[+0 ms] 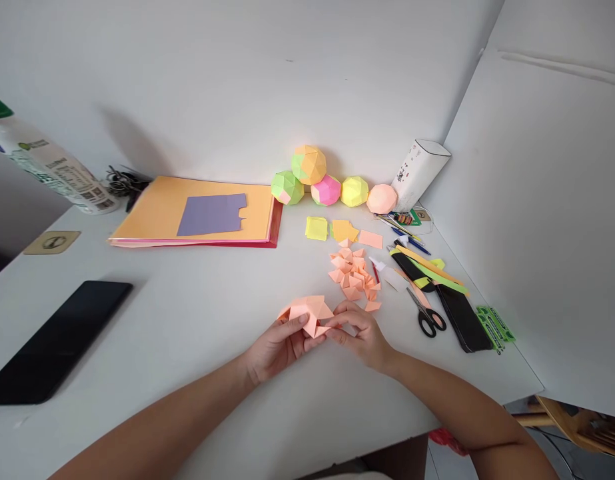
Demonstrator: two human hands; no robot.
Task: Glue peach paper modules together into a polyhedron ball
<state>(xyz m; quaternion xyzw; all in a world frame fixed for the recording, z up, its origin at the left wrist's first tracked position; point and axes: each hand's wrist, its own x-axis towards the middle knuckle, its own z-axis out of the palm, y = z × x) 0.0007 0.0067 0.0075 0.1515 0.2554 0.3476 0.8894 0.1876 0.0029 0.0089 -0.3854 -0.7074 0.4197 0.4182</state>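
The step in hand looked like gentle work with thin folded paper; a soft, steady hold would have suited it best, since a hard squeeze could have bent the thin walls. The left hand (277,350) did best as the steady one, with its thumb spread on an outer face and its fingers under the low side; the right hand (367,340) was free for small moves, and little pushes along the folds would have been safer than one big push. It made sense to line up each edge and point first, then press softly; a tug on one flap might have pulled the others loose.

The peach paper shape (310,312) was up in both hands, over the near part of the table (207,280); its pointed flaps stuck out at the right. The left grip was holding the shape from its left and lower side; the right grip was narrow, with thumb and fingers pinching peach paper at the right edge; it was too small to tell if a loose piece was tucked in there too. The heap of folded peach pieces (354,277) lay just past the right hand; the scissors (427,320) lay farther to the right, and the paper balls (354,191) sat near the wall (212,87).
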